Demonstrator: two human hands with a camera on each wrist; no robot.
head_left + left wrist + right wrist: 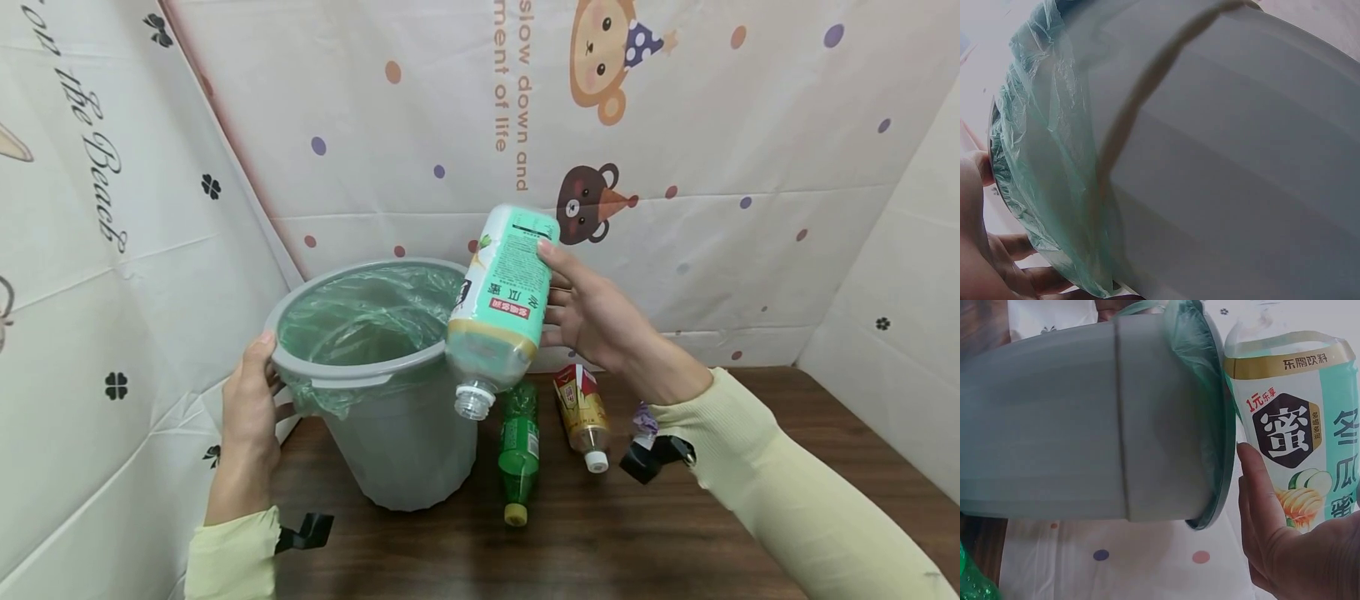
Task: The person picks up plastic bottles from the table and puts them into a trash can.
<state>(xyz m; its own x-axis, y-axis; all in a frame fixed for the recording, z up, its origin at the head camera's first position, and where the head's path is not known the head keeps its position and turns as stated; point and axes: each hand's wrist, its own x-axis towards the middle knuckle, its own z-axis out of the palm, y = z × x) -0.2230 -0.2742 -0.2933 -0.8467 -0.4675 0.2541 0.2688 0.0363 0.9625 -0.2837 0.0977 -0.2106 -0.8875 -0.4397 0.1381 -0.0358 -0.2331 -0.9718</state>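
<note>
Bottle: centre frame, neck down beside the bin rim; your right hand wraps its label, tilting it toward the opening. Your left hand grips the rim at left, steadying the bin.

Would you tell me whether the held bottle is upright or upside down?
Upside down: the bottle in the right hand has its capless neck pointing downward.

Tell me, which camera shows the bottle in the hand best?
The head view: the whole bottle shows there, tipped neck-down, uncapped, beside the bin, held by the right hand. The right wrist view shows only its label up close. The left wrist view shows no bottle, just the bin's wall.
</note>
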